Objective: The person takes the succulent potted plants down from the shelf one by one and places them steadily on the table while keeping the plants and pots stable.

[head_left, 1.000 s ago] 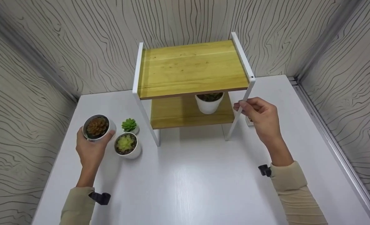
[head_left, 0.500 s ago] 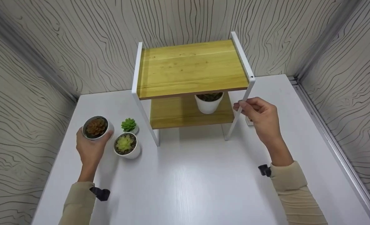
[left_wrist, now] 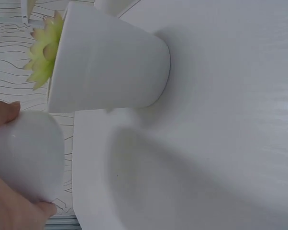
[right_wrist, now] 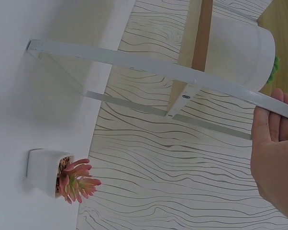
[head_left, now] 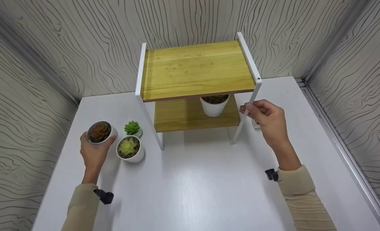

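Observation:
My left hand grips a white potted succulent with brownish-orange leaves. In the left wrist view this pot is off the table, its shadow below it. Just right of it stand a white pot with a yellow-green succulent and a small bright green succulent. My right hand pinches the front right white post of a two-tier wooden shelf. On the lower board sits another white potted plant, its top partly hidden by the upper board.
A small square pot with a pink succulent stands on the table right of the shelf, mostly hidden by the right hand in the head view. Patterned panels enclose the back and both sides of the white table.
My left hand and its pot have shifted slightly, with the forearm a little farther forward. My right hand stays on the post; the shelf and other plants look unmoved.

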The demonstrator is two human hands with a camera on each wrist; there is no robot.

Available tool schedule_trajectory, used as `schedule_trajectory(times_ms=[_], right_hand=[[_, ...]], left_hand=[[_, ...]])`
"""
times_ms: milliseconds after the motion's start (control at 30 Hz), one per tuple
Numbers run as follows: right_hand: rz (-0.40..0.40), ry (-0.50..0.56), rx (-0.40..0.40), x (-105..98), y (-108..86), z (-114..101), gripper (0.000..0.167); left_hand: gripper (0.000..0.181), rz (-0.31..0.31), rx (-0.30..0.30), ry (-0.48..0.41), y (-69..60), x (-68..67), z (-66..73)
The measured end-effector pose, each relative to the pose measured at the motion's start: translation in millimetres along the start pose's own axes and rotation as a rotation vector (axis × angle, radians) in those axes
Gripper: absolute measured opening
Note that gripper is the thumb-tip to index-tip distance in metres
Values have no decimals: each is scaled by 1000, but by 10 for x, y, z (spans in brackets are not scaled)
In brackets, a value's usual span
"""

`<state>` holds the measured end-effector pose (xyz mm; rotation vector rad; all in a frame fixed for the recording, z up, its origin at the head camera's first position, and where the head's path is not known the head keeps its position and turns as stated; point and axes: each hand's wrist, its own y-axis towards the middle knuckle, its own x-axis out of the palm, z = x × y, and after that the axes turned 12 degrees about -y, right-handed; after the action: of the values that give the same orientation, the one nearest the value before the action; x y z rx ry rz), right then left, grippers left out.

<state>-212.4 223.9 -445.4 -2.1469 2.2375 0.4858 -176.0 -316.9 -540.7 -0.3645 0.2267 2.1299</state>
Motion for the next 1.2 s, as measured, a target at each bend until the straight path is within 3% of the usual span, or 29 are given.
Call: schedule_trajectory(times_ms=[667, 1200], right_hand=[[1, -27, -8, 2, 2, 7, 33], [14, 24, -11, 9, -12, 14, 28]], left_hand=[[108, -18, -70, 17, 87, 94, -286], [110, 19, -69, -26, 112, 119, -482]])
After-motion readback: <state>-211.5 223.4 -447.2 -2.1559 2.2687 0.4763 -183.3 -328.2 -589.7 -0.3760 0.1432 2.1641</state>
